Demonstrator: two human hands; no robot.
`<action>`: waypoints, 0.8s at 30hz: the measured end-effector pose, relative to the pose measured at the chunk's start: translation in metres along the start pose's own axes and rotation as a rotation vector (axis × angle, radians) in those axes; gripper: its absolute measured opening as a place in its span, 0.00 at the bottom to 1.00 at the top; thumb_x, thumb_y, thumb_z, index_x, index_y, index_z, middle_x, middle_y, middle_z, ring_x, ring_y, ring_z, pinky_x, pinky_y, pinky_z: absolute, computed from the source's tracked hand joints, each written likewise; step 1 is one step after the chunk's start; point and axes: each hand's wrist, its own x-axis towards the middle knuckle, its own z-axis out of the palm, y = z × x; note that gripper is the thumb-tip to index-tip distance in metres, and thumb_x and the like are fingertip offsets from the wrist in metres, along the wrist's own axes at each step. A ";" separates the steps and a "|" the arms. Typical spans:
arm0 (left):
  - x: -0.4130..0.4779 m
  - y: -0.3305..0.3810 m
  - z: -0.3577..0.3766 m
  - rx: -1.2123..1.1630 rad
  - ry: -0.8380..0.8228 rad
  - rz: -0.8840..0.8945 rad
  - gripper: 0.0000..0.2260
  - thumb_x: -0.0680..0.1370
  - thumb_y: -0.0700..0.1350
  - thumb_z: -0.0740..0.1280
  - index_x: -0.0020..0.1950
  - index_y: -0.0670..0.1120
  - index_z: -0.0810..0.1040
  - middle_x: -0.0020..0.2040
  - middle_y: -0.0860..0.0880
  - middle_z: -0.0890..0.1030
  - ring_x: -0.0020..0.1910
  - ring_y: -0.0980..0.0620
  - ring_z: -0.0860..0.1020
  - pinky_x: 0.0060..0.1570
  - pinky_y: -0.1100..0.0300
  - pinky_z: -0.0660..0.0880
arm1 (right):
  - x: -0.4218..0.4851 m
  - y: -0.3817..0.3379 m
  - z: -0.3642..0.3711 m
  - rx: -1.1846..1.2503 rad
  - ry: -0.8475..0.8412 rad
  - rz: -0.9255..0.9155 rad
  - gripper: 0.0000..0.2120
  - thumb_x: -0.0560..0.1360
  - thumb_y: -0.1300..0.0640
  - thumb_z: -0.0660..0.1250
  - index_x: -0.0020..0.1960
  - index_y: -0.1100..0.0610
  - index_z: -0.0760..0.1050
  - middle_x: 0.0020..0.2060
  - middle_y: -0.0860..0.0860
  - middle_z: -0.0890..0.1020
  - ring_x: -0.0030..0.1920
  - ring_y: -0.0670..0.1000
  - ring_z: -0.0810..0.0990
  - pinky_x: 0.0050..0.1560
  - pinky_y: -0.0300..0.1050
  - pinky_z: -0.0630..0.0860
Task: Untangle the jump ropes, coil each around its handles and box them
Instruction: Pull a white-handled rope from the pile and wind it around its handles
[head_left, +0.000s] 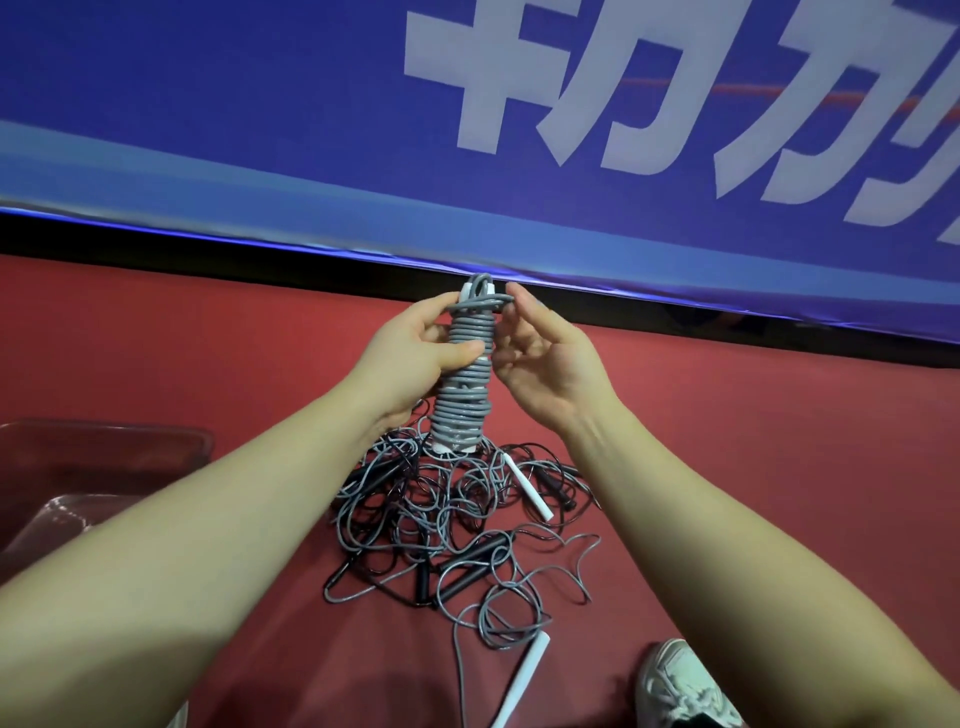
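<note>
**Grey coil held upright over the tangle**

Head view: the left hand (415, 353) grips the coiled rope (464, 387), fingers wrapped round the back and the thumb laid across the grey turns halfway up. The bundle stands upright, grey cord wound turn upon turn, with white handle ends (451, 446) peeking out at top and bottom. It's held in the air, straight above the tangle (457, 525). The right hand (543, 358) sits just beside the coil on the other side, palm turned towards it, fingers loose and spread, holding nothing. Whether its fingertips touch the cord, can't tell. Down on the red floor (753, 467), the tangle is a knotted heap of grey and black cord. A loose white handle (531, 491) lies at its right edge, a second white handle (524, 675) pokes out nearer the camera, and black handles (467, 577) lie among the cords in the middle. The clear box (104, 431) sits at the far left, partly behind the left forearm, well apart from the coil. A white shoe (680, 686) shows bottom right, and a blue banner (260, 130) with white lettering runs across the back
</note>
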 end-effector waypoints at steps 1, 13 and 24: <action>0.000 0.001 -0.001 -0.007 0.002 -0.014 0.21 0.74 0.29 0.65 0.60 0.51 0.75 0.41 0.51 0.82 0.36 0.57 0.81 0.32 0.64 0.77 | 0.000 0.001 -0.003 0.020 -0.048 -0.010 0.07 0.71 0.62 0.65 0.49 0.57 0.76 0.31 0.47 0.80 0.31 0.42 0.76 0.37 0.35 0.59; -0.001 0.000 0.008 -0.007 -0.055 -0.085 0.19 0.75 0.31 0.66 0.59 0.52 0.76 0.39 0.51 0.82 0.34 0.55 0.81 0.32 0.62 0.77 | 0.008 -0.009 0.000 -0.148 -0.097 -0.294 0.06 0.73 0.56 0.64 0.47 0.55 0.78 0.36 0.45 0.83 0.27 0.39 0.74 0.31 0.30 0.72; 0.001 -0.017 0.008 0.334 0.201 0.164 0.26 0.72 0.35 0.71 0.66 0.55 0.72 0.56 0.51 0.80 0.53 0.55 0.78 0.58 0.54 0.75 | 0.013 -0.015 0.020 -1.329 0.080 -0.328 0.16 0.81 0.62 0.55 0.68 0.60 0.69 0.35 0.48 0.73 0.31 0.48 0.72 0.42 0.48 0.78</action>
